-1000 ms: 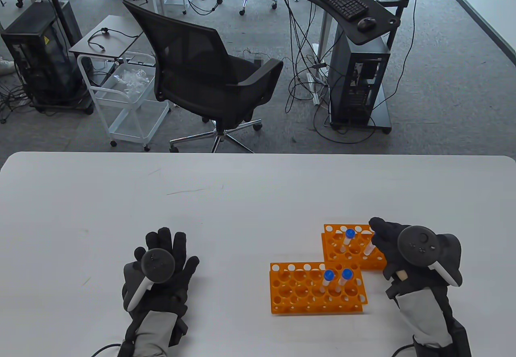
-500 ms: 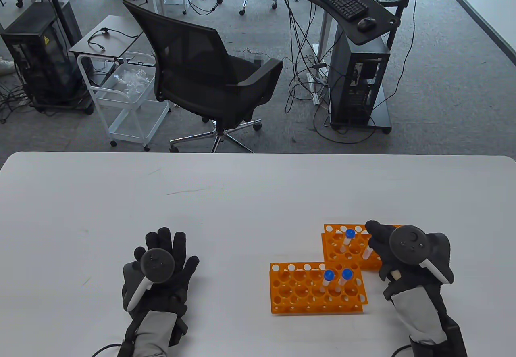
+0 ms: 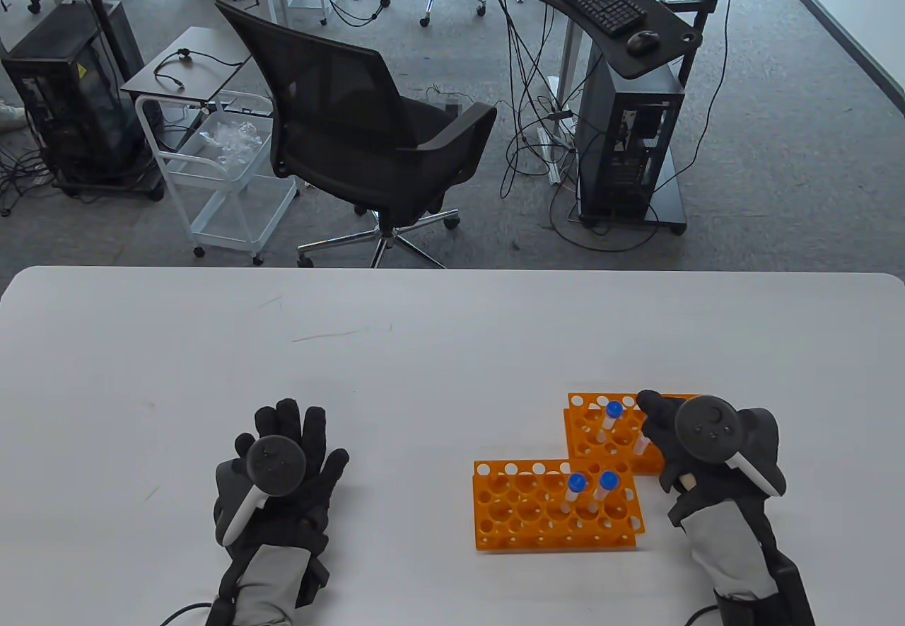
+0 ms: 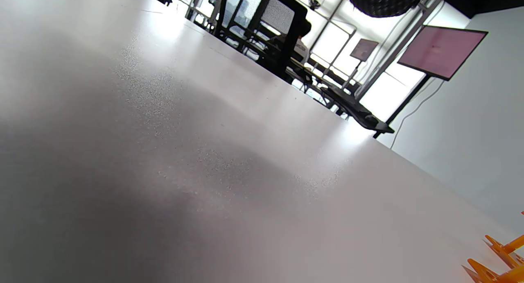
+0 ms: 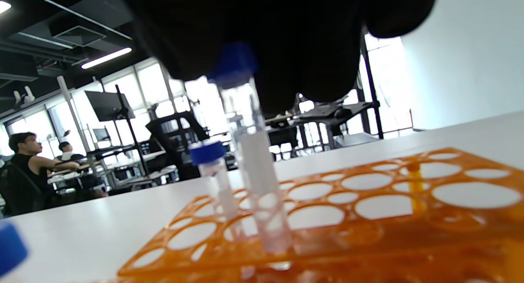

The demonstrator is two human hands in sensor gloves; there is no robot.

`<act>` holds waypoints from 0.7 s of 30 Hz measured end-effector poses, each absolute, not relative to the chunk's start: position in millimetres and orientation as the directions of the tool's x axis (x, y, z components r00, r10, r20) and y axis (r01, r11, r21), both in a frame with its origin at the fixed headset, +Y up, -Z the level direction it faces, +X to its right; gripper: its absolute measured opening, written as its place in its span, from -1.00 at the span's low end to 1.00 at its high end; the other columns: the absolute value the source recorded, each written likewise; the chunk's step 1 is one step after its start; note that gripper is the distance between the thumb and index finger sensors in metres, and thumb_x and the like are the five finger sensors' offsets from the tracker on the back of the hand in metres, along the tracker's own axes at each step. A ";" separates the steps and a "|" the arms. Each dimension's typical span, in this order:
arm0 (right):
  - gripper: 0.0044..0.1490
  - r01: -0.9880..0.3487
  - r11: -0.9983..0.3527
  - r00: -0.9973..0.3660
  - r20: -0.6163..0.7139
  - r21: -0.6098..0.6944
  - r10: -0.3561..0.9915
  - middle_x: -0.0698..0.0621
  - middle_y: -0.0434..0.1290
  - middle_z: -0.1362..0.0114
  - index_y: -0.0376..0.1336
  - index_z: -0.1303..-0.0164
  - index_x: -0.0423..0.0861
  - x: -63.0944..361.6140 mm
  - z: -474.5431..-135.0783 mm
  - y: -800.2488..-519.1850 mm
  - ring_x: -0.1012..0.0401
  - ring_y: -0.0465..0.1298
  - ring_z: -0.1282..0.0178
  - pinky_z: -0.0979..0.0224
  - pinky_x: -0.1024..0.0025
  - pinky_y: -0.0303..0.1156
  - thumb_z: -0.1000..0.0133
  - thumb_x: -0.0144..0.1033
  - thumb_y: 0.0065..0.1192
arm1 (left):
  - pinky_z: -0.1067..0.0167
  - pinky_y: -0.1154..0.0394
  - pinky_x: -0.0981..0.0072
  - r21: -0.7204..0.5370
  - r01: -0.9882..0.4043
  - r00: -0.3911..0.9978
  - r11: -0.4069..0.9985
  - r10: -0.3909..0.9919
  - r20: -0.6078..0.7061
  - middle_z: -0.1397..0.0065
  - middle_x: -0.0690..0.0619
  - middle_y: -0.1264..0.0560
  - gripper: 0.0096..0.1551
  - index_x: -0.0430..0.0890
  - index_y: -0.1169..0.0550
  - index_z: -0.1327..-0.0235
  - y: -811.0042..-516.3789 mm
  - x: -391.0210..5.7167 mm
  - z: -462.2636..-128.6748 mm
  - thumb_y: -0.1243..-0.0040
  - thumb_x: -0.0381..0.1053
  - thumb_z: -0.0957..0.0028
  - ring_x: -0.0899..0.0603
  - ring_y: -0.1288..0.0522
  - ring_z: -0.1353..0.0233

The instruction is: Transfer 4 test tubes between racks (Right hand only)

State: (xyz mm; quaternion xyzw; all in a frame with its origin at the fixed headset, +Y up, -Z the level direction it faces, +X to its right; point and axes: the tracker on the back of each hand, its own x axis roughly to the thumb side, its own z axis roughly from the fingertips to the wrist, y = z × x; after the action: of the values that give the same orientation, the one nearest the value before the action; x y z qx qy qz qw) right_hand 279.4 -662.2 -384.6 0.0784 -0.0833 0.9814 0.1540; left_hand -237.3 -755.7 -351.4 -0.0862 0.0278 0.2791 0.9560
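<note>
Two orange racks stand on the white table (image 3: 424, 343). The near rack (image 3: 523, 520) holds two blue-capped test tubes (image 3: 576, 491), side by side at its right end. The far rack (image 3: 590, 442) holds one tube (image 3: 611, 419). My right hand (image 3: 649, 415) is over the far rack's right part and pinches the blue cap of another tube (image 3: 642, 445). In the right wrist view this tube (image 5: 256, 180) hangs from my fingers (image 5: 286, 41) with its lower end in a hole of the far rack (image 5: 368, 205). My left hand (image 3: 290, 460) rests flat on the table with its fingers spread, holding nothing.
The near rack's left columns have free holes. A corner of a rack (image 4: 497, 260) shows at the lower right of the left wrist view. Beyond the table's far edge stand a black office chair (image 3: 353, 131) and a white cart (image 3: 219, 173).
My right hand has shifted a little to the left over the far rack, still pinching the tube. My left hand has not moved.
</note>
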 end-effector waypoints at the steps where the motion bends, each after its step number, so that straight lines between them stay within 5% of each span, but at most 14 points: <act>1: -0.40 -0.313 -0.940 -0.941 0.177 -0.137 0.288 -0.17 0.59 -0.30 0.38 -0.32 -0.14 279.4 -385.2 -663.6 -0.17 0.50 -0.28 -0.40 -0.30 0.23 -0.04 -0.31 0.34 | -0.36 0.82 0.19 -0.149 -0.538 0.843 0.830 0.529 -0.101 -0.61 0.43 0.58 -0.18 0.46 0.25 -0.60 -755.7 -237.2 -351.4 0.19 0.43 -0.23 0.20 0.79 -0.52; 21: -0.40 -0.274 -0.958 -0.953 0.159 -0.082 0.258 -0.17 0.59 -0.29 0.38 -0.32 -0.14 275.1 -392.1 -681.9 -0.17 0.51 -0.28 -0.39 -0.29 0.23 -0.04 -0.31 0.35 | -0.36 0.82 0.19 -0.148 -0.539 0.843 0.829 0.530 -0.096 -0.61 0.43 0.58 -0.18 0.45 0.25 -0.60 -755.4 -236.5 -351.5 0.19 0.43 -0.23 0.19 0.79 -0.52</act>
State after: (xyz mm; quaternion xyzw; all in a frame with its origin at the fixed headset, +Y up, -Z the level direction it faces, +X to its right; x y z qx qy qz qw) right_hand 275.1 -681.9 -392.1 0.0735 -0.0514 0.9868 0.1348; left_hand -236.5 -755.4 -351.5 -0.0847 0.0253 0.2795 0.9561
